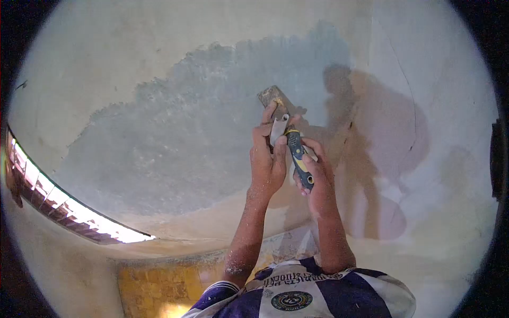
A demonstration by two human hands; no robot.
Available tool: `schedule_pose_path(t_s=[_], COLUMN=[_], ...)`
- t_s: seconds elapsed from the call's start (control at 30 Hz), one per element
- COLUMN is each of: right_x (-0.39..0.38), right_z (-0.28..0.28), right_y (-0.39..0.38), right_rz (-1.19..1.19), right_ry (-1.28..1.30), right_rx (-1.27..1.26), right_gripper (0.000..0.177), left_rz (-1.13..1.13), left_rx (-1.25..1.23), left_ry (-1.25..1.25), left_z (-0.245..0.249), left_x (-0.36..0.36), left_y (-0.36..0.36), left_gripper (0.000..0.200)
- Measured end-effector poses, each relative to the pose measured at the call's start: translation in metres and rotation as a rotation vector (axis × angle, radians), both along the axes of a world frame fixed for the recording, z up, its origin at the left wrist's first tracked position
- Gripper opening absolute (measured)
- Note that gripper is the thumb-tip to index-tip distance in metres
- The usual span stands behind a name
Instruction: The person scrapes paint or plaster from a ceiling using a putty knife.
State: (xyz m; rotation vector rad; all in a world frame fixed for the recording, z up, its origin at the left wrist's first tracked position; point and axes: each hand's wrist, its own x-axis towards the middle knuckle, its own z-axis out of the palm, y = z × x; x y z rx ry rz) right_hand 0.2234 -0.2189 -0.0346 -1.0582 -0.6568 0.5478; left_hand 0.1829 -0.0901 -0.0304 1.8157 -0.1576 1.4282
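Observation:
A putty knife with a dark blue and yellow handle (300,161) is gripped by my right hand (319,165), its fingers wrapped round it. Beyond the handle, and in line with it, a flat, dirty blade (272,96) slants up to the left. My left hand (268,161) is closed on a grey-white curled piece (279,130) with a dark opening at its upper end; I cannot tell what it is. My left index fingertip lies at the lower part of the blade. Both hands are raised close together before the wall.
A large rough grey patch (175,127) covers the pale wall (122,42), and shadows fall right of my hands. A bright slatted opening (79,212) is at left. Below stands a yellow wall section (154,286). A crack (405,79) runs down the right side.

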Motion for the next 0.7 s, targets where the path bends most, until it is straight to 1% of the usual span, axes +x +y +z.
schedule_pose_path(t_s=[0.07,0.1,0.13,0.2,0.27,0.3,0.37,0.47,0.53,0.6,0.67,0.7], right_x=[0.011,0.015,0.014,0.015,0.018,0.021,0.032,0.044,0.054,0.065,0.072,0.075], right_z=[-0.014,-0.019,-0.018,-0.017,-0.018,-0.018,-0.024,-0.025,-0.025,-0.031,-0.038,-0.039], right_y=[-0.009,-0.015,-0.021,-0.034,-0.043,-0.047,-0.057,-0.059,-0.061,-0.068,-0.063,-0.063], right_rz=[0.056,0.081,0.008,-0.136,-0.215,-0.253,-0.288,-0.337,-0.329,-0.274,-0.283,-0.29], right_ry=[0.044,0.066,0.038,-0.026,-0.104,-0.144,-0.166,-0.243,-0.23,-0.134,-0.126,-0.12], right_rx=[-0.009,-0.015,-0.046,-0.098,-0.128,-0.141,-0.09,-0.066,-0.084,-0.127,-0.067,-0.057], right_gripper=[0.04,0.041,0.043,0.046,0.047,0.047,0.048,0.05,0.052,0.055,0.059,0.059], left_rz=[-0.041,-0.024,-0.009,-0.053,-0.165,-0.109,0.007,-0.04,-0.077,-0.099,-0.112,-0.086], left_rx=[-0.06,-0.053,-0.046,-0.054,-0.093,-0.03,0.099,0.014,0.007,-0.001,-0.014,-0.064], left_ry=[0.059,0.084,0.107,0.142,0.169,0.199,0.262,0.24,0.244,0.24,0.212,0.257], left_z=[-0.017,-0.023,-0.026,-0.034,-0.039,-0.036,-0.033,-0.032,-0.034,-0.044,-0.05,-0.054], left_x=[0.005,0.008,0.009,0.016,0.02,0.023,0.033,0.042,0.049,0.061,0.067,0.068], left_y=[-0.009,-0.014,-0.019,-0.028,-0.033,-0.038,-0.054,-0.067,-0.07,-0.075,-0.078,-0.08], left_gripper=[0.028,0.027,0.026,0.025,0.024,0.024,0.024,0.024,0.024,0.024,0.024,0.024])
